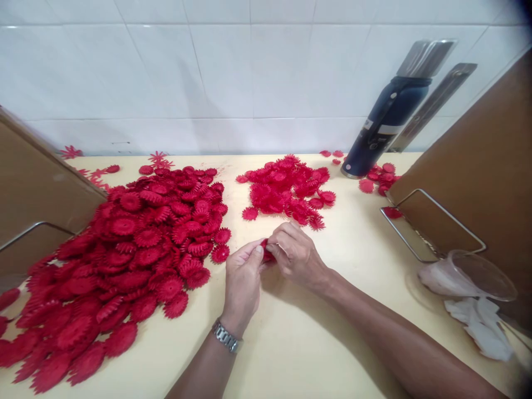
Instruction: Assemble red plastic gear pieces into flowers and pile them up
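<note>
Pinched between both hands is a small red flower-shaped piece (266, 252), mostly covered by my fingers. My left hand (242, 281), with a metal watch on its wrist, closes thumb and fingers on the piece's left side. From the right, my right hand (298, 256) bends over it, its thumb and fingertips closed on the piece. To the left lies a large heap of red fringed flower discs (147, 238). Just beyond my hands spreads a smaller pile of similar red flowers (286, 188).
A dark blue bottle (384, 119) stands at the back right, with several red pieces (384, 176) by its base. At right are a metal wire bracket (436, 208), a clear plastic cup (477, 277) and white tissue (482, 324). Brown panels (474, 166) flank the table.
</note>
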{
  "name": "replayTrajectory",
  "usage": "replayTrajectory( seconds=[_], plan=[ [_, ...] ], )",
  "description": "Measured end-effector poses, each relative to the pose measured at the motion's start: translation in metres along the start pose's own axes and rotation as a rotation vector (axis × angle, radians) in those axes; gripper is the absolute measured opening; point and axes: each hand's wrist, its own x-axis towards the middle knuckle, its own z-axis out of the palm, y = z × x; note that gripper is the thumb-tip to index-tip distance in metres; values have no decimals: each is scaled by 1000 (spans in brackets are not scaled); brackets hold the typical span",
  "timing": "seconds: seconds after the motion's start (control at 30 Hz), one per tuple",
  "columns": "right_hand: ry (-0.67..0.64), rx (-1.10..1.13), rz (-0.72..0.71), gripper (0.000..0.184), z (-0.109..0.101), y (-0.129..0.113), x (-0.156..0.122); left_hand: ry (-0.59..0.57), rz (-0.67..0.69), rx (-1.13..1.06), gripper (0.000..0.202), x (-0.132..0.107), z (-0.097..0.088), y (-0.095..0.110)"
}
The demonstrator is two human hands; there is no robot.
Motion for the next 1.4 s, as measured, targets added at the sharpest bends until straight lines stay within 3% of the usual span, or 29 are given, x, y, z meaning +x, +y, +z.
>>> replayTrajectory(
  seconds=[0.37, 0.5, 0.63, 0.8, 1.07, 1.4],
  plan=[
    [46, 64, 62, 17, 2, 5, -1, 41, -59, -57, 17, 1, 1, 4],
    [-44, 234, 244, 10, -3, 5, 1, 94, 40, 54, 18, 1, -1, 2],
    [-147, 371, 394, 12, -5, 3, 3, 15, -3, 43, 20, -1, -1, 3],
    [-69, 317, 336, 6, -4, 0, 2, -9, -26, -1, 19, -3, 2, 4],
    [-3, 149, 213, 21, 2, 1, -2, 4, 11, 76, 20, -3, 0, -4],
    [-22, 141, 256, 18, 0, -3, 0, 43, -17, 9, 17, -3, 4, 0]
  ],
)
